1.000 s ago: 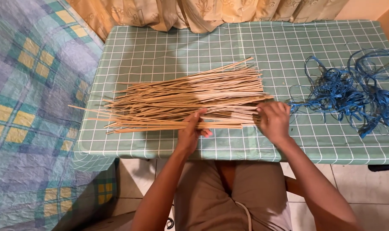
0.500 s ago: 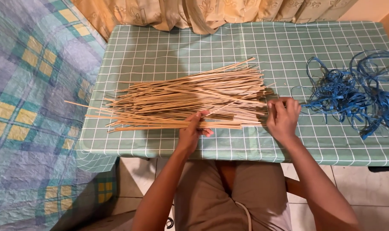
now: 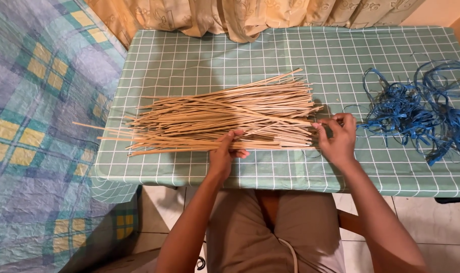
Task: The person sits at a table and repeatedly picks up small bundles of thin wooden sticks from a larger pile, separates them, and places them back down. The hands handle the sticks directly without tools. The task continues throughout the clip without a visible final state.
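so, two hands apart on one pile of thin sticks point(image 3: 220, 119), left hand point(image 3: 225, 154) resting flat, right hand point(image 3: 337, 137) pinching stick ends

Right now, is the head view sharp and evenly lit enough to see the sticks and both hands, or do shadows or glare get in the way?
Head view: sharp, no motion blur on the left hand or right hand; warm, soft light with no glare on the green checked tablecloth; only a faint shadow beside the bundle of thin wooden sticks; the tangled blue cord reads clearly; table edges bow slightly.
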